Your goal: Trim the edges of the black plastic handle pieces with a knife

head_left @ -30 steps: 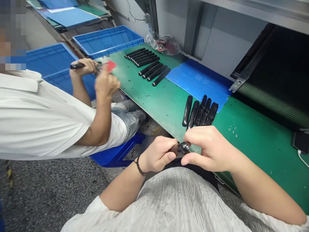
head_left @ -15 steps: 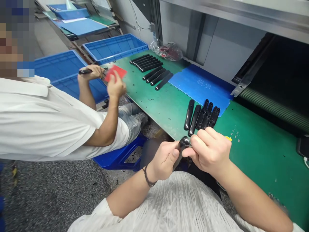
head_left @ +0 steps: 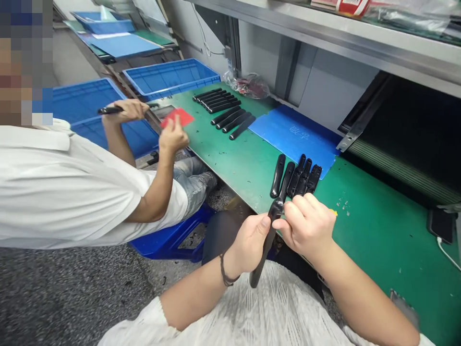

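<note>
My left hand [head_left: 252, 242] is closed around a long, glossy black plastic handle [head_left: 263, 262], which slants from its rounded upper end down towards my lap. My right hand [head_left: 308, 223] is curled into a fist, its thumb against the handle's upper end. Whatever the fist grips is mostly hidden; a small yellow bit [head_left: 334, 212] shows behind it. Just beyond my hands, two smooth black handles [head_left: 277, 175] lie on the green table [head_left: 374, 240]. Beside them are several hollow black shells [head_left: 314, 179], open side up, partly covered by my right hand.
Farther along lie several black handles [head_left: 232, 120] in a row, near a blue sheet [head_left: 298, 137]. At left, a co-worker [head_left: 72, 187] holds a black-handled tool and a red piece [head_left: 179, 117]. Blue crates [head_left: 173, 79] stand behind. A phone [head_left: 441, 226] lies at right; a metal shelf [head_left: 324, 62] hangs above.
The handle in my left hand has tilted, so its long lower part now shows below my hand. The co-worker's tool hand has moved left, away from the red piece. My view has shifted slightly.
</note>
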`<state>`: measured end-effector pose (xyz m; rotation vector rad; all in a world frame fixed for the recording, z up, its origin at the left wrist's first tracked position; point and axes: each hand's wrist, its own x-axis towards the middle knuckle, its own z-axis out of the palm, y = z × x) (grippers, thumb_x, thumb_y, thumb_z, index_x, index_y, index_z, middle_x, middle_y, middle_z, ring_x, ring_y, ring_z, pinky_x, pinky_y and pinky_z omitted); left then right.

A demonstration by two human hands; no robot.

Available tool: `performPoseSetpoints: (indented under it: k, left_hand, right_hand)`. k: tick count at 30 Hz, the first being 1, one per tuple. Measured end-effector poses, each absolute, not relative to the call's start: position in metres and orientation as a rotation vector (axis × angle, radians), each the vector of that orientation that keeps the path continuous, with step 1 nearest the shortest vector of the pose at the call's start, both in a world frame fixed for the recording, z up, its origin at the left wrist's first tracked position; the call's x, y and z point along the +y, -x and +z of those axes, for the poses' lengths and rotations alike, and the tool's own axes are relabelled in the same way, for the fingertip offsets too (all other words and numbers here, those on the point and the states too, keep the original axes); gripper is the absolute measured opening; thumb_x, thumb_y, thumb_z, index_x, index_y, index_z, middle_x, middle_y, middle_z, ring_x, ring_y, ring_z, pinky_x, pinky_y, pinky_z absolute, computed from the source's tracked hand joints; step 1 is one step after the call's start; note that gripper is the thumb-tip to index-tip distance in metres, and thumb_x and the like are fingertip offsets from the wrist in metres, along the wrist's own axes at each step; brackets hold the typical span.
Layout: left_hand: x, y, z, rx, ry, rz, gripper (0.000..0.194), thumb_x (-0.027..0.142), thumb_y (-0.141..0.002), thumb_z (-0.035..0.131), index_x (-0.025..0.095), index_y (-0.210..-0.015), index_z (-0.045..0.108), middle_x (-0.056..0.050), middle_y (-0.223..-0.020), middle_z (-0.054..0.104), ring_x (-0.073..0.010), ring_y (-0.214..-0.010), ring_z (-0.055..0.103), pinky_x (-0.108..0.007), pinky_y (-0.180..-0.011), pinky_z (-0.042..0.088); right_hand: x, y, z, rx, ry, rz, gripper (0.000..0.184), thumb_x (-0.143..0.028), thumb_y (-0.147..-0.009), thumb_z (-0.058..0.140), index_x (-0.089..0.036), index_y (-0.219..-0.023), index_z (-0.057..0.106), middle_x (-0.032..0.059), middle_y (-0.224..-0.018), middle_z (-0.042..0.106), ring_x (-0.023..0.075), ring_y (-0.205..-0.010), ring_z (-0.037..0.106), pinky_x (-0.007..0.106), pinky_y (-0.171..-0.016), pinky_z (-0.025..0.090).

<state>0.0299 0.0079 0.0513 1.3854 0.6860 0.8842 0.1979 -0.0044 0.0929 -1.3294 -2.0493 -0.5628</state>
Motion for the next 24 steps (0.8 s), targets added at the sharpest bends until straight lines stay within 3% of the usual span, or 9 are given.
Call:
performPoseSetpoints:
  k: [4, 10, 17, 21, 24]
  left_hand:
    - [0.015, -0.034, 0.056, 0.760, -1.317, 0.931, 0.058, 0.065, -0.104, 0.037, 0.017, -0.075, 0.052, -0.001, -0.072, 0.050, -0.0141, -0.067, 0.042, -0.029, -0.063, 0.036]
    - [0.027, -0.041, 0.058, 0.782, -1.186, 1.005, 0.063, 0.067, -0.104, 0.033, 0.018, -0.069, 0.051, 0.000, -0.065, 0.045, -0.0138, -0.061, 0.038, -0.031, -0.061, 0.035]
    - [0.032, -0.055, 0.062, 0.778, -1.008, 1.019, 0.064, 0.073, -0.099, 0.042, 0.019, -0.063, 0.043, 0.002, -0.061, 0.037, -0.0106, -0.053, 0.031, -0.029, -0.051, 0.027]
    - [0.036, -0.059, 0.066, 0.774, -0.953, 1.013, 0.064, 0.075, -0.097, 0.043, 0.021, -0.063, 0.042, 0.004, -0.058, 0.033, -0.0092, -0.048, 0.028, -0.028, -0.045, 0.023]
    - [0.037, -0.060, 0.067, 0.806, -1.001, 1.031, 0.064, 0.076, -0.096, 0.043, 0.021, -0.063, 0.043, 0.003, -0.057, 0.038, -0.0100, -0.048, 0.032, -0.028, -0.045, 0.027]
  right_hand:
    - [-0.009, -0.194, 0.086, -2.115, 1.359, -0.489, 0.062, -0.061, -0.108, 0.031, -0.021, -0.065, 0.050, 0.0020, -0.065, 0.045, 0.0175, -0.066, 0.031, 0.035, -0.060, 0.022]
    - [-0.016, -0.190, 0.077, -2.202, 1.376, -0.401, 0.063, -0.063, -0.107, 0.027, -0.021, -0.070, 0.056, 0.0029, -0.068, 0.048, 0.0186, -0.067, 0.035, 0.035, -0.061, 0.024]
    - [-0.024, -0.194, 0.068, -2.233, 1.426, -0.325, 0.062, -0.068, -0.105, 0.031, -0.022, -0.072, 0.058, 0.0031, -0.068, 0.051, 0.0185, -0.068, 0.037, 0.035, -0.062, 0.026]
    - [-0.029, -0.193, 0.064, -2.215, 1.433, -0.283, 0.059, -0.064, -0.106, 0.032, -0.022, -0.072, 0.055, 0.0029, -0.068, 0.051, 0.0184, -0.067, 0.036, 0.034, -0.061, 0.024]
    - [-0.030, -0.193, 0.064, -2.213, 1.431, -0.280, 0.055, -0.060, -0.107, 0.036, -0.022, -0.072, 0.054, 0.0025, -0.068, 0.050, 0.0186, -0.068, 0.035, 0.034, -0.061, 0.023]
